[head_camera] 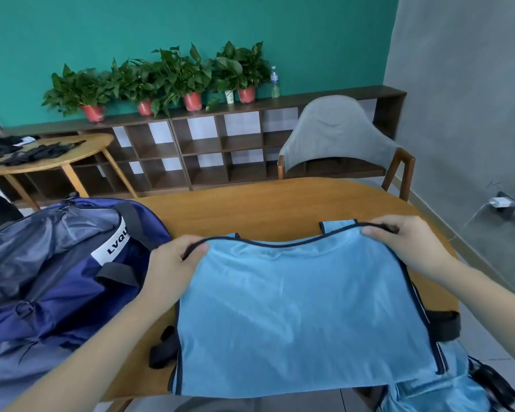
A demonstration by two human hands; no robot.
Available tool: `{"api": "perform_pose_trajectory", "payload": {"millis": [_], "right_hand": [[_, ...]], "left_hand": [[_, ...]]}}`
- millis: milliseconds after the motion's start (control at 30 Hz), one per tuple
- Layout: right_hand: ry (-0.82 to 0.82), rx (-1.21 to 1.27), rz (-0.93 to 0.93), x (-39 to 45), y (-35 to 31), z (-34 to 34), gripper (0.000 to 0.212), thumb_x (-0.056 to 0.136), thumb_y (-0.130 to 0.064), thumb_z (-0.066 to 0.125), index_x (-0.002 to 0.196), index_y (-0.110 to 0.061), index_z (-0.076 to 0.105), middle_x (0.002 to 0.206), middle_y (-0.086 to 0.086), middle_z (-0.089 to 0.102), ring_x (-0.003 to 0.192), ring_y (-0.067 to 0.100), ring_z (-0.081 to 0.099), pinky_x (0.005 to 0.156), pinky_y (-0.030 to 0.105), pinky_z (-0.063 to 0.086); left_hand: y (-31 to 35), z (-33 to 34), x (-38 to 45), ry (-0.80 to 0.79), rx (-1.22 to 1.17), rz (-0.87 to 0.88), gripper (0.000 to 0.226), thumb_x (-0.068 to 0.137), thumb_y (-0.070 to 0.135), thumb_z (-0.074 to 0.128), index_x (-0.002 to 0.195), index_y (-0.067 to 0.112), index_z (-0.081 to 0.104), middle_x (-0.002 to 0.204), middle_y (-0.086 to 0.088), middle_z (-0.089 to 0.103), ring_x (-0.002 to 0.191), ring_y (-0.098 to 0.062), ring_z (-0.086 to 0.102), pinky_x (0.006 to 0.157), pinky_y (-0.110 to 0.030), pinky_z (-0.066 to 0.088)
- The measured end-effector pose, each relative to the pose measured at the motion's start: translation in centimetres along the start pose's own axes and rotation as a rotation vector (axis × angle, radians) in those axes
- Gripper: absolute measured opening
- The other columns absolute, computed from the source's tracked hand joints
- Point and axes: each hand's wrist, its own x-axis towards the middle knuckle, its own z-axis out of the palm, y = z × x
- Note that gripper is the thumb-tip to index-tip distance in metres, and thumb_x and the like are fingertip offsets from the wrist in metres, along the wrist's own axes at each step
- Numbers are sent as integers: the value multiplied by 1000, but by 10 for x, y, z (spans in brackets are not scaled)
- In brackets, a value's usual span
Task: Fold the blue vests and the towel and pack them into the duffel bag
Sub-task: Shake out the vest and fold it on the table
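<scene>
Where hands (173,263) pinch, vest (298,316) hem.

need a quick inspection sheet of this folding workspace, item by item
surface: wooden table, bare at its far side.
job's things: light blue vest spread flat on the table; more blue fabric hangs off the near right corner; open navy duffel bag on the left of the table; towel not seen.
clutter: nothing seen on the work table.
grippers: left hand and right hand each pinch the vest's dark-trimmed far edge.
cables: white charger plugged in at the grey wall, its cord running down to the floor.
surroundings: grey chair behind the table; cubby shelf with potted plants and a bottle; side table with dark items.
</scene>
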Motion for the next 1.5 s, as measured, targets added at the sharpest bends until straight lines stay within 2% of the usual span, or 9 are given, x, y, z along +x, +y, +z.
{"api": "perform_pose_trajectory", "payload": {"millis": [133,433,633,833,967,1100,1200,1400,1500], "right_hand": [[5,-39,0,47,-8,1,14,95,-32,67,87,-24,74,81,-14,73,72,0,67,57,8,44],[-44,-297,214,84,65,60,27,97,-35,65,87,-9,69,75,10,67,67,26,61,62,38,49],[73,-223,105,77,76,60,21,97,-35,65,87,-17,71,79,-1,70,76,18,65,72,35,51],[146,-75,29,79,60,48,15,96,-35,65,96,-23,74,93,-16,72,89,-1,63,75,19,46],[178,-117,59,94,58,48,25,96,-43,63,103,-21,74,97,-9,73,92,12,65,81,29,51],[-21,-373,224,96,56,54,51,96,-53,58,132,-17,60,122,2,68,110,26,62,92,41,53],[-16,-554,60,68,44,66,50,97,-52,54,136,-21,57,131,0,64,121,23,57,100,41,50],[-245,-463,-204,-11,14,114,55,96,-62,45,131,-23,61,135,-9,59,128,11,51,108,25,38],[-248,-471,-232,-30,23,133,70,91,-75,31,132,-27,62,140,-9,55,132,13,48,113,29,35]], "left_hand": [[7,2,47,29,53,17,7,99,28,63,95,29,69,80,19,69,79,-3,63,71,-17,45],[-88,80,66,-83,281,-151,10,98,23,64,94,16,69,85,-2,68,83,-27,65,67,-36,47],[-85,80,59,10,219,-97,8,98,20,64,90,18,67,81,6,65,77,-17,61,68,-32,43],[-67,65,56,130,68,-147,8,100,20,61,96,22,68,79,12,66,75,8,59,66,-1,37],[-64,63,66,121,95,-203,9,101,25,59,97,22,66,80,5,69,69,-1,57,68,-10,43],[-67,64,70,-101,228,-331,34,97,23,62,130,14,62,119,-7,69,110,-24,63,93,-32,48],[-47,61,51,-65,413,-184,37,95,23,62,132,20,60,123,-6,62,117,-32,55,99,-45,45],[41,86,-45,-166,44,117,31,99,18,58,130,19,63,129,5,61,118,-11,56,104,-15,35],[55,118,-82,-377,104,118,39,102,23,50,141,18,53,147,-1,48,139,-16,40,121,-31,26]]}}
